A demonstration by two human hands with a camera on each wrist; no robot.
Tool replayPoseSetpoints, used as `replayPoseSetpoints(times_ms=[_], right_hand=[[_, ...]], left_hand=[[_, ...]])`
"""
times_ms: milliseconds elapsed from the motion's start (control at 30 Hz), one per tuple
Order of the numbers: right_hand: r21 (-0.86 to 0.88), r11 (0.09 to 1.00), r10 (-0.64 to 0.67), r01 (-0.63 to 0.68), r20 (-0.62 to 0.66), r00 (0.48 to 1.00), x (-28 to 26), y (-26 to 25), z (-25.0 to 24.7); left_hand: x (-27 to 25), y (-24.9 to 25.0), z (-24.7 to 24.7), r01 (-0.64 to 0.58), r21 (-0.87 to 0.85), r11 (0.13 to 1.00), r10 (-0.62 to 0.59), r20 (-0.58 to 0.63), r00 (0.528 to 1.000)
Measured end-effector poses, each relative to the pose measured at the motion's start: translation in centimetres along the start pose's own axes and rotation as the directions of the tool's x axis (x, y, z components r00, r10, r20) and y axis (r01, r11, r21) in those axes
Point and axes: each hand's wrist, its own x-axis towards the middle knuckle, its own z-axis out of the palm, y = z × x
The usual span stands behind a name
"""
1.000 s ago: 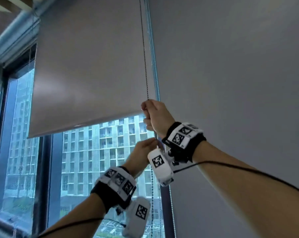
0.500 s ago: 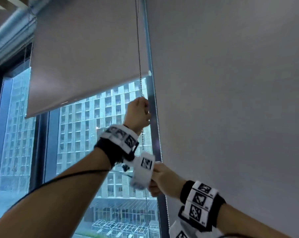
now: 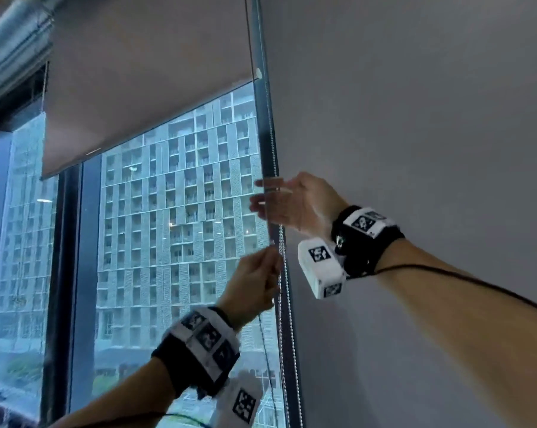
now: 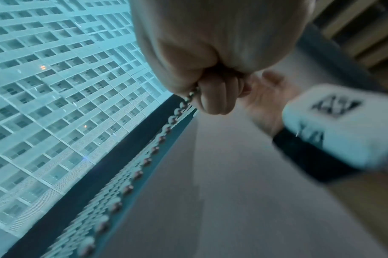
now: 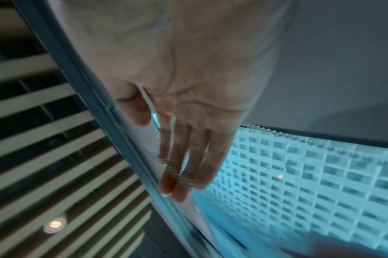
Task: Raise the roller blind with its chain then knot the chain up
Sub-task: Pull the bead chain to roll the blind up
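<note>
Metal chain [image 4: 158, 150] in left hand [image 3: 255, 285] grip, hangs below.

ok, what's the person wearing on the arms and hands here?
Bare forearms, no sleeves or gloves. Each wrist carries a black strap with white panels printed with black square fiducial markers. A white boxy camera module, also marker-tagged, hangs under each wrist. A thin black cable runs back along each forearm.

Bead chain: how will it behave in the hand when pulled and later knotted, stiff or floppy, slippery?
Probably floppy: the bead chain is a run of small separate balls hanging straight only under its own weight. Likely slippery, as the beads look smooth and metallic; the left hand grips it in a closed fist. The right hand is open, off it.
</note>
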Motion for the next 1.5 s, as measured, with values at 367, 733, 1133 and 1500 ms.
replayPoseSetpoints(times_ms=[367, 733, 1133, 1500], right_hand=[[-0.476, 0.857, -0.269, 0.196, -0.090, 0.959, 0.8, 3.5, 3.9], [-0.509, 0.858, 0.106, -0.070, 0.042, 0.993, -3.8, 9.4, 2.5], [-0.117, 0.989, -0.101, 0.090, -0.093, 0.991, 5.3, -6.6, 6.9], [-0.541, 0.815, -0.291, 0.205, -0.077, 0.954, 4.3, -3.1, 8.6]], left_hand=[[3.5, 1.3, -4.9, 0.041, -0.020, 0.999, -0.043, -0.067, 0.997], [7.7, 10.1, -2.8, -0.198, -0.019, 0.980, 0.188, -0.228, 0.955], [1.0, 6.6, -1.5, -0.130, 0.023, 0.991, 0.131, -0.037, 0.991], [5.3, 13.3, -6.9, -0.156, -0.220, 0.963, 0.140, -0.085, 0.986]])
